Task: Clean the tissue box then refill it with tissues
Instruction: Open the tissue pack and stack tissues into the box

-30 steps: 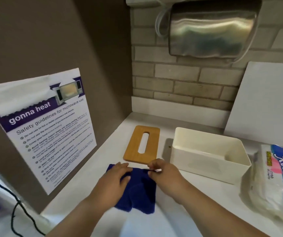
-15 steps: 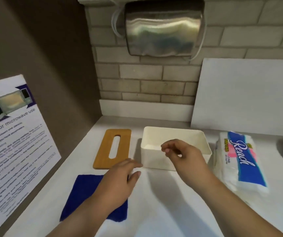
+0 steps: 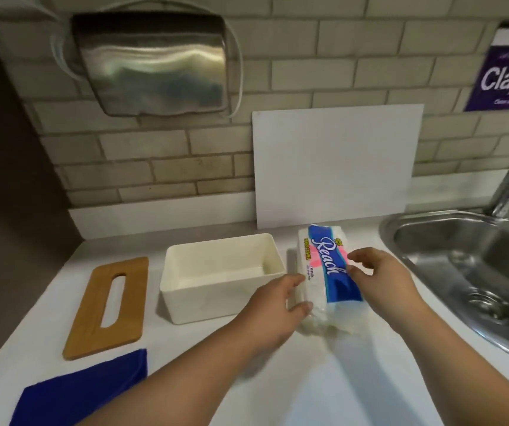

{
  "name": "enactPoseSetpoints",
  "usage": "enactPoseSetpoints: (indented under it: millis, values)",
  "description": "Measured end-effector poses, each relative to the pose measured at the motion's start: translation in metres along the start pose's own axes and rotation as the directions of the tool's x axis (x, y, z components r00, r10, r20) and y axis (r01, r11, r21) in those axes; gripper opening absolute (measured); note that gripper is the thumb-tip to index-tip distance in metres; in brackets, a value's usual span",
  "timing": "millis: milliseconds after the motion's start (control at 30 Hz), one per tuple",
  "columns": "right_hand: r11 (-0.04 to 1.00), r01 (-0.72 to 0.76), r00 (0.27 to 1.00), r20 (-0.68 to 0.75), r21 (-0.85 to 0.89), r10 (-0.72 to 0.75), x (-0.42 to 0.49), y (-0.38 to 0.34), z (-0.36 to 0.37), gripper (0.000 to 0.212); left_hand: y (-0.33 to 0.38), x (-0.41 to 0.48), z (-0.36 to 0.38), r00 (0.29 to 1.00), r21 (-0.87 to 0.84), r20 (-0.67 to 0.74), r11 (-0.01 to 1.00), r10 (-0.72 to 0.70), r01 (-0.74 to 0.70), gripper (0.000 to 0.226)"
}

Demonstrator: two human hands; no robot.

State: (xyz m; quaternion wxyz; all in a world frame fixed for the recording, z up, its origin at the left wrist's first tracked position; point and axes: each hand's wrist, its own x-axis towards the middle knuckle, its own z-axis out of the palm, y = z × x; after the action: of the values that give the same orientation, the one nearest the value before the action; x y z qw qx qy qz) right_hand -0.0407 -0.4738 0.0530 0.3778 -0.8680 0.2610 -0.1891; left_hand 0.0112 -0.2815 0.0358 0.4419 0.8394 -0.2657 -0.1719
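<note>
Cupping the near left side of the soft, crinkled, plastic-wrapped pack of tissues (image 3: 320,262), the left hand (image 3: 273,305) has its thumb bent round the pack's near corner and its fingers curved along the left flank, a half-closed grip on the white wrap. The right hand (image 3: 382,278) is over the pack's right side, palm down, fingers loosely bent above the glossy blue band printed "Reach"; whether they pinch the wrap or only hover cannot be told, as they are blurred. Both bare forearms extend from the near edge of the table (image 3: 308,392), the left slanting from the near left, the right from the near right corner.

The pack lies lengthwise on the smooth white table, towards the far edge, just right of the open-topped, cream-white plastic tissue box (image 3: 216,299), a rectangular tub with rounded corners and plain walls. Left of the box, a little apart, lies the flat wooden lid (image 3: 88,318), a honey-coloured board with rounded corners and a long slot through its middle. At the near left corner lies a dark blue cloth (image 3: 84,392), flat and soft. A stainless steel sink (image 3: 449,241) is sunk into the table's right side, and a white rectangular board (image 3: 333,164) leans on the tiled wall behind the pack.
</note>
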Motion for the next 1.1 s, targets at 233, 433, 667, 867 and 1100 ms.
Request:
enactPoseSetpoints:
  millis: [233,433,667,867,1100]
  values:
    - [0.944,-0.283,0.958,0.096,0.167,0.270,-0.008,0.031,0.001,0.051,0.011,0.011,0.015,0.988,-0.089,0.107,0.988,-0.113,0.123,0.061]
    - [0.871,-0.397,0.905,0.280,0.289,0.320,-0.010,0.032,0.004,0.042,-0.001,0.014,0.017,0.976,-0.167,0.188,0.976,-0.107,0.139,0.068]
    - [0.837,-0.175,0.982,0.155,0.518,0.109,-0.006,-0.021,-0.043,0.047,0.056,0.024,-0.018,0.990,-0.125,-0.098,0.986,0.102,-0.114,0.057]
    - [0.938,0.063,0.998,0.002,0.340,-0.067,0.004,-0.041,-0.066,0.037,0.082,0.022,-0.031,0.971,-0.163,-0.237,0.984,0.028,-0.068,0.037]
    - [0.934,0.036,0.999,0.013,0.356,-0.044,0.010,-0.035,-0.052,0.021,0.078,0.023,-0.028,0.956,0.017,-0.267,0.992,0.124,-0.124,0.045]
